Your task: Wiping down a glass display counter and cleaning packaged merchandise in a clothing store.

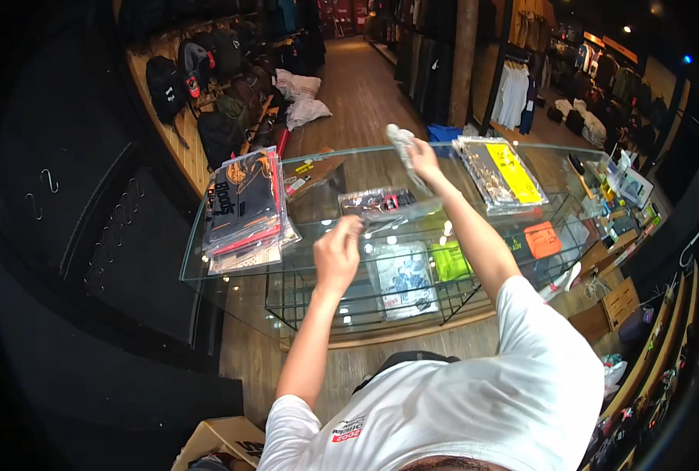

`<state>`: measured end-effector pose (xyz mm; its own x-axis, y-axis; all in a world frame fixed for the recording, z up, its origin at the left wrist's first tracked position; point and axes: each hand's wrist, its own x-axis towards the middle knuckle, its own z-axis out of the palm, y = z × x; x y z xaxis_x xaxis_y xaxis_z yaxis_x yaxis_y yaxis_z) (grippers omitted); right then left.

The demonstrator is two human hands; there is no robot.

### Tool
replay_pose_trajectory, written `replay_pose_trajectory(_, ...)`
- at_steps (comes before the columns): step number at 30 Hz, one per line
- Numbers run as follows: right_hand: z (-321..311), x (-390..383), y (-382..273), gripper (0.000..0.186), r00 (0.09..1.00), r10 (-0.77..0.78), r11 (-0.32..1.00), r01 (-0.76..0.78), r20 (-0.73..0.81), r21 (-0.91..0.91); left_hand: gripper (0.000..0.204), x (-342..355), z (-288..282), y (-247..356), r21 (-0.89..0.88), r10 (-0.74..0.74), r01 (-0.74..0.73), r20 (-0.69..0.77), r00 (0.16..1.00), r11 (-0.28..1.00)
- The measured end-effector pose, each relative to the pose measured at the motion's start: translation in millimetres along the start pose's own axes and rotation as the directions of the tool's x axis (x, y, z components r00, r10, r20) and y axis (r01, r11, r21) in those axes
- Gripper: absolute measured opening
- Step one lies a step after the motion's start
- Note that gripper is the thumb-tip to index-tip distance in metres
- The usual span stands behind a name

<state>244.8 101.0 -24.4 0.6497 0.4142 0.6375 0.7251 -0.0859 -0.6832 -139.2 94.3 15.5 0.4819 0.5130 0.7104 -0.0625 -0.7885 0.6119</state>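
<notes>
Lettered items I can log from here: white fabric T-shirt (459, 400), black-and-red printed lettering; dark flat plastic-wrapped pack (247, 206), bold black lettering; flat orange packet (543, 240), small dark lettering.

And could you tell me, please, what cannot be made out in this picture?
Head view: kind of white item in the right hand; blur hides it.
Head view: whether the left hand grips the clear plastic; its fingertips are unclear.
Head view: most of the left stack; the top package covers it.
Head view: the whole box; the lower edge cuts it off.
</notes>
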Motion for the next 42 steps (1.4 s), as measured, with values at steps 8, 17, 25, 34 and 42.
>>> replay_pose_trajectory(8, -155, -5, -93, 0.038, 0.964, 0.027, 0.826, 0.126, -0.263, 0.549, 0.031, 68, -9, -21, -0.684, -0.506, 0.266, -0.174, 0.845, 0.679)
replay_pose_trajectory(17, -139, -65, -154, 0.038, 0.900, -0.430, 0.901, 0.433, 0.067, -0.029, 0.074, -2, 14, -47, 0.514, -0.110, 0.238, -0.266, 0.958, 0.825)
replay_pose_trajectory(25, 41, -155, -180, 0.041, 0.653, -0.429, 0.819, 0.573, 0.624, -0.037, 0.013, -12, -10, -85, 0.544, -0.166, 0.155, -0.029, 0.986, 0.824)
replay_pose_trajectory(34, 126, -54, -134, 0.040, 0.854, -0.212, 0.784, 0.439, 0.475, -0.439, 0.013, 5, -16, -77, 0.505, -0.046, -0.024, 0.126, 0.991, 0.863)
replay_pose_trajectory(42, 72, -133, -164, 0.035, 0.775, -0.356, 0.877, 0.470, 0.522, -0.100, 0.035, 0, -31, -83, 0.589, -0.098, -0.050, 0.217, 0.971, 0.807)
